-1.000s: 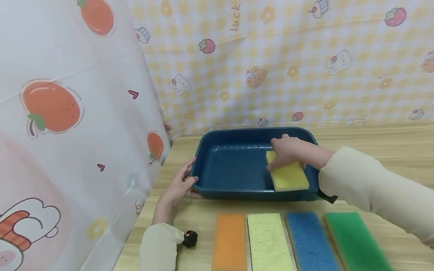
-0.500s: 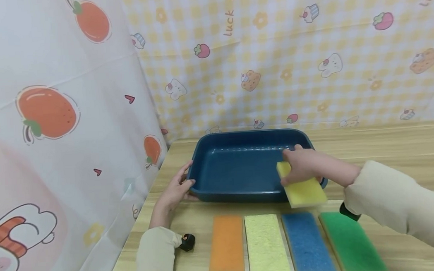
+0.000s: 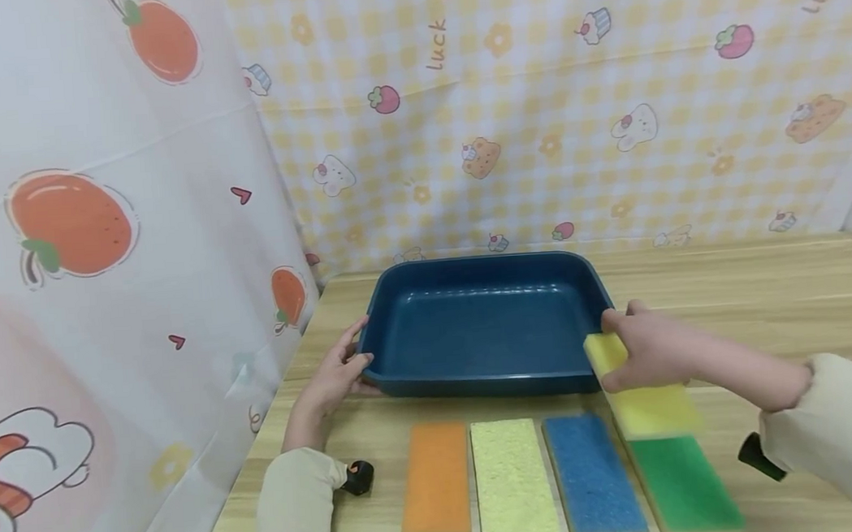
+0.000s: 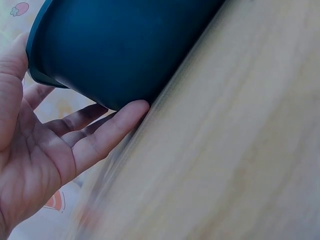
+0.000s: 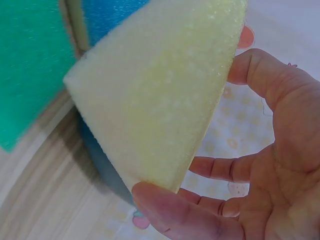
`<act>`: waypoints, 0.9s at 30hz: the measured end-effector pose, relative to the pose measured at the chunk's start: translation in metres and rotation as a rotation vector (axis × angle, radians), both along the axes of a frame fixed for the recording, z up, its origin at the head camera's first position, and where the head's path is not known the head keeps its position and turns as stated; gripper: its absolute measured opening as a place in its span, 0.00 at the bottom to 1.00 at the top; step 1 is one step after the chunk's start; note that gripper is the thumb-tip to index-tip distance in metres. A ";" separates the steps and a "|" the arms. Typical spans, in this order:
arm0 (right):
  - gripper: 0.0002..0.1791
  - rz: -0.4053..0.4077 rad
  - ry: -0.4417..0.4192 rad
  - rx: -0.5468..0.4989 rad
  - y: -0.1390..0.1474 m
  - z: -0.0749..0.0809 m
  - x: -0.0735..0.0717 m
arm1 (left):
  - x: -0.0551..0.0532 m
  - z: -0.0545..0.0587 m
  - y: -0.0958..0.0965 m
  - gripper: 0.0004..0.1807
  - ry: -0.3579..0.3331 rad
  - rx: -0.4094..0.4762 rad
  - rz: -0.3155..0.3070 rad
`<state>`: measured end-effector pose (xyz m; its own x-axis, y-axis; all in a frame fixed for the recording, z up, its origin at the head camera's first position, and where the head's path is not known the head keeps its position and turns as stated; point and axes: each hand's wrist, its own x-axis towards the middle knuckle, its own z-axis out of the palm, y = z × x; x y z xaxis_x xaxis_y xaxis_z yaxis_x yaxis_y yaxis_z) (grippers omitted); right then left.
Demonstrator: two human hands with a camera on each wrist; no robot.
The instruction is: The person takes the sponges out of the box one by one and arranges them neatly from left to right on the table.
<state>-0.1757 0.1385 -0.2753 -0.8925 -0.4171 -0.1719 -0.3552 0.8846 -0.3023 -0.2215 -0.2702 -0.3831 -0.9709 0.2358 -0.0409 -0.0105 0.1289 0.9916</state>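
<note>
My right hand [image 3: 651,348] pinches a flat yellow sponge [image 3: 658,410] by its long edges, thumb on one side and fingers on the other. The sponge is just outside the right front corner of a deep blue rectangular pan [image 3: 485,388] and overlaps the far end of a green scouring sponge [image 3: 684,482] in the head view. In the right wrist view, the yellow sponge's [image 5: 165,95] broad pale face is tilted. My left hand [image 3: 333,376] rests against the pan's left end. Its fairly straight, spread fingers touch the outer wall and lower edge in the left wrist view, with the thumb at the rim.
In front of the pan lie an orange sponge [image 3: 435,481], a pale yellow sponge [image 3: 515,482] and a blue sponge [image 3: 594,475], in a row with the green one. Patterned cloths hang behind [image 3: 418,136] and at the left [image 3: 198,255] of the wooden table [image 3: 787,301].
My right hand has carried the yellow sponge out of the pan, to the right and toward the front, over the green sponge's far end. My left hand has stayed at the pan's left end.
</note>
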 end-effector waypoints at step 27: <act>0.40 -0.131 -0.100 -0.007 0.082 -0.035 0.028 | 0.001 0.002 0.001 0.35 -0.004 0.003 0.003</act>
